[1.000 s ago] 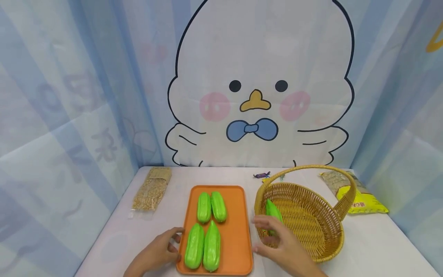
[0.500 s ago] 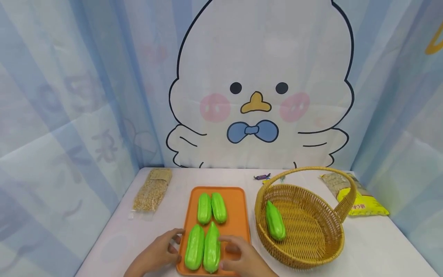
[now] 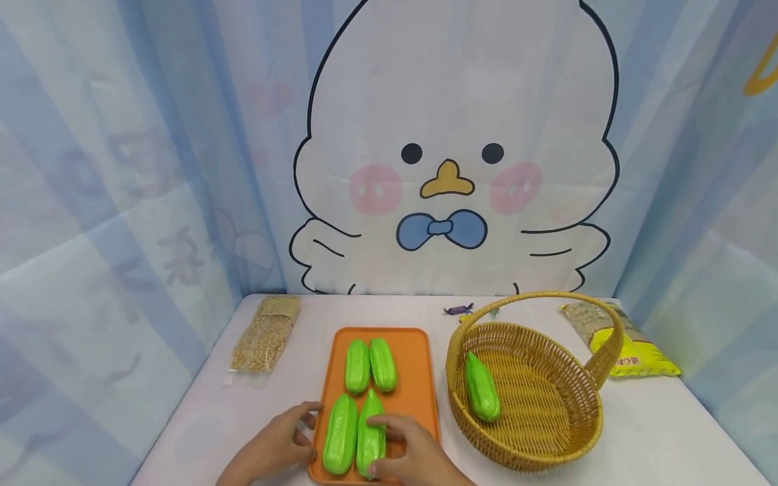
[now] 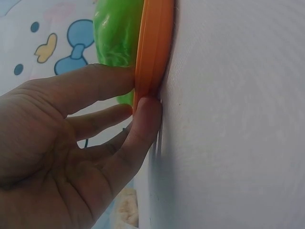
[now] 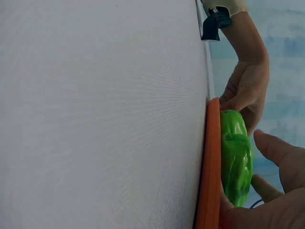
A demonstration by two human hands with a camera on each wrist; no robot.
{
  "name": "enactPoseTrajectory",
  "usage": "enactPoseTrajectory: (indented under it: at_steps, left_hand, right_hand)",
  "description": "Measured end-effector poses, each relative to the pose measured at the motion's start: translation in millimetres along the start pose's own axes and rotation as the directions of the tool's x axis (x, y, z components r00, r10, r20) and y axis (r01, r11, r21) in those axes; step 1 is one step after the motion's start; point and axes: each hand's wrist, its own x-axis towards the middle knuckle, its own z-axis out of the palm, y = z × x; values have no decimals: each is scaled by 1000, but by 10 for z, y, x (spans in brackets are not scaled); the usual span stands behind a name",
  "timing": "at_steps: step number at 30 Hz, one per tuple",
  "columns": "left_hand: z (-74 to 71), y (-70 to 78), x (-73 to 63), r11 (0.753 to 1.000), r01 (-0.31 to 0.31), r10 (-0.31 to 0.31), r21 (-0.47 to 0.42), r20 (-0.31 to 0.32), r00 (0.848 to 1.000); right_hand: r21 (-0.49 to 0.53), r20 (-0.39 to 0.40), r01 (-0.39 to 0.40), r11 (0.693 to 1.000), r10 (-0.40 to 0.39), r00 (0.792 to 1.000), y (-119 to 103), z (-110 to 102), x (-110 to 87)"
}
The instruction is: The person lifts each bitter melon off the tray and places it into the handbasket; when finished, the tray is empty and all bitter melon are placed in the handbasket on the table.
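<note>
An orange tray (image 3: 416, 378) bears two pairs of glossy green ridged toy vegetables, shaped like cucumbers; the near pair includes a left one (image 3: 340, 435) and a right one (image 3: 371, 439). My left hand (image 3: 276, 435) holds the tray's left rim, its thumb (image 4: 147, 117) against the outer side and fingers at the top edge. Over the near right vegetable, my right hand (image 3: 416, 455) has its fingers spread around it. In the right wrist view a gap shows between a fingertip (image 5: 263, 139) and that vegetable (image 5: 237, 162). Another green vegetable (image 3: 483, 388) lies inside the wicker basket (image 3: 547, 405).
The basket's tall arched handle (image 3: 553, 294) rises right of the tray. Behind the basket lie a yellow bag (image 3: 644, 354) and a purple-wrapped candy (image 3: 458, 310). A clear packet of grains (image 3: 264, 337) lies at the back left. Printed curtains (image 3: 450, 270) enclose the table.
My right hand has let go of the vegetable in the basket and moved left over the tray, to the near right vegetable. My left hand has stayed at the tray's rim.
</note>
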Motion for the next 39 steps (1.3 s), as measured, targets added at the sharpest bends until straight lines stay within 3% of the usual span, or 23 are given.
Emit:
enactPoseTrajectory:
  at_steps: [15, 20, 23, 27, 30, 33, 36, 39]
  left_hand:
    - [0, 0, 22, 1000, 11, -11, 13, 5, 1000]
    - [-3, -7, 18, 1000, 9, -9, 17, 5, 1000]
    - [-3, -16, 18, 1000, 1, -1, 20, 7, 1000]
    - [-1, -19, 17, 1000, -10, 10, 24, 7, 1000]
    - [3, -16, 13, 1000, -13, 13, 26, 1, 1000]
    - [9, -10, 17, 1000, -3, 3, 20, -1, 1000]
    - [17, 3, 26, 999, 31, -31, 16, -3, 1000]
    - [25, 16, 30, 998, 54, -53, 25, -9, 999]
  right_hand:
    - [-9, -37, -45, 999, 45, 998, -11, 17, 25]
    - [-40, -47, -18, 999, 16, 999, -53, -29, -34]
    - [15, -33, -10, 1000, 10, 999, -116, -99, -117]
    - [143, -11, -21, 990, 23, 1000, -271, -257, -293]
    - [174, -7, -8, 985, 9, 1000, -418, -427, -475]
    - [169, 13, 12, 986, -15, 1000, -546, -647, -675]
    - [144, 24, -32, 989, 29, 999, -645, -901, -882]
    - [68, -18, -95, 993, 97, 995, -708, -1159, -1054]
